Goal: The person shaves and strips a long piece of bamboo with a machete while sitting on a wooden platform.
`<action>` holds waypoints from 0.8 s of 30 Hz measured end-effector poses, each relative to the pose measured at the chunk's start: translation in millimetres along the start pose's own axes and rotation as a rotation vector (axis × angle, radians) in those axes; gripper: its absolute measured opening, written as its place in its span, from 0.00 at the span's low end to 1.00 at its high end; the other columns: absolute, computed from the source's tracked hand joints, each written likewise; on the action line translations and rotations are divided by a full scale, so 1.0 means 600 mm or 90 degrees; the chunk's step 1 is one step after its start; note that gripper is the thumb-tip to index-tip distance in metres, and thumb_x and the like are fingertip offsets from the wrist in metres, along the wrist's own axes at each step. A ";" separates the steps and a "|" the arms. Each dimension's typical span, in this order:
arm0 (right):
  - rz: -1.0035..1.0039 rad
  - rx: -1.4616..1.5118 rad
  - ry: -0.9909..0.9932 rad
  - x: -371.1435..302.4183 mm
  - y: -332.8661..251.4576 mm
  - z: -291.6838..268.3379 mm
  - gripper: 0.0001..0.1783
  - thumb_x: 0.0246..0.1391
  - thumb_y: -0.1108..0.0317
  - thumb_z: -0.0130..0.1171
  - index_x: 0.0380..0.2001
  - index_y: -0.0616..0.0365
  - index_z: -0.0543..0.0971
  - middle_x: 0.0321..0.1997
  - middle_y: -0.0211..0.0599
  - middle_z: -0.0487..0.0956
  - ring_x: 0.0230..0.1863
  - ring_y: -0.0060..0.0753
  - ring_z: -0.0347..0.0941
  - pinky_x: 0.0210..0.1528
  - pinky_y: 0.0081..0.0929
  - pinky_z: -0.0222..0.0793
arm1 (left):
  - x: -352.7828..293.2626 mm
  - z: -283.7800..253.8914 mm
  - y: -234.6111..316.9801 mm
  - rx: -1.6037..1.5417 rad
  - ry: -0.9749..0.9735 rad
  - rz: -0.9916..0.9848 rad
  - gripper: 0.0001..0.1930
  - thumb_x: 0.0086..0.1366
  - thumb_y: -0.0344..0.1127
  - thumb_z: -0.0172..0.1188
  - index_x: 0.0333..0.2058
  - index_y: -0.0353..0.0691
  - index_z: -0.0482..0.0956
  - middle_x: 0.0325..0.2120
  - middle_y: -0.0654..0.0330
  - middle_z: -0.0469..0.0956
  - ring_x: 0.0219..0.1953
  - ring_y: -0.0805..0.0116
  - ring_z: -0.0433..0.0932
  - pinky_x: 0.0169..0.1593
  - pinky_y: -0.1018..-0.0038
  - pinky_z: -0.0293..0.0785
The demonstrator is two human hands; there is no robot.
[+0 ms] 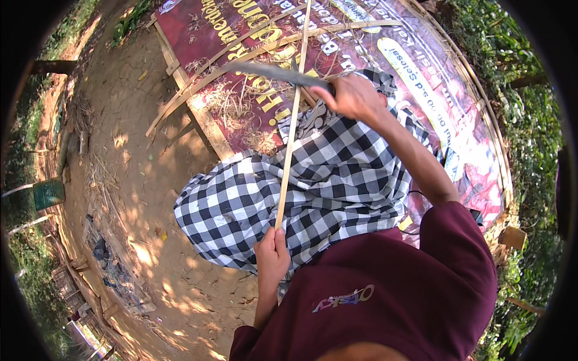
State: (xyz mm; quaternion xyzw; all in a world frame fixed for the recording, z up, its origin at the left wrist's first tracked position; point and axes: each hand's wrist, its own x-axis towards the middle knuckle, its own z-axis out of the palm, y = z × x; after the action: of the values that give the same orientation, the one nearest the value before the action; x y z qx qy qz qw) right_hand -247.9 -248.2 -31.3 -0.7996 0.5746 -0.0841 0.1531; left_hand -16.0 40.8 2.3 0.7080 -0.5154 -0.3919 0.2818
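Bamboo, pale and thin, forms the strip (291,129) that runs from the lower centre of the view up past the top edge. Its lower end is clamped in the left hand (272,257), which is closed around it in a fist, thumb uppermost, just above the maroon shirt (385,295). The left forearm rises almost vertically from the lower edge, bent sharply at the elbow.

The right hand (354,96) is held well above and to the right of the left, closed on the handle of a knife (274,73). The right arm is extended forward from a maroon sleeve, with the wrist turned inward. The grey blade is pointed to the left and is laid across the strip near its upper part; whether the edge touches the bamboo cannot be told. The two hands are kept well apart along the strip's length.

A black-and-white checked cloth (313,186) is spread over the lap beneath the strip. Beyond it a red printed banner (253,36) is laid flat, with further bamboo slats (223,72) lying across it. Bare earth (138,180) with patches of sunlight is seen to the left, and green plants (518,90) to the right.
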 end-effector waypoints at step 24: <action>-0.374 -0.110 0.065 -0.043 -0.055 -0.050 0.41 0.50 0.23 0.42 0.17 0.55 0.75 0.09 0.35 0.68 0.12 0.40 0.69 0.14 0.39 0.67 | -0.003 0.000 -0.005 -0.096 -0.008 0.018 0.17 0.71 0.35 0.48 0.22 0.35 0.62 0.10 0.62 0.56 0.15 0.78 0.53 0.19 0.72 0.49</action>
State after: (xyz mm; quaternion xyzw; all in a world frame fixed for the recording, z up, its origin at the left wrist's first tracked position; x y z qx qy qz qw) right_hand -236.1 -218.4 9.4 -0.9362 0.3311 -0.1157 0.0243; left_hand -14.7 43.3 0.0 0.6751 -0.4960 -0.4298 0.3368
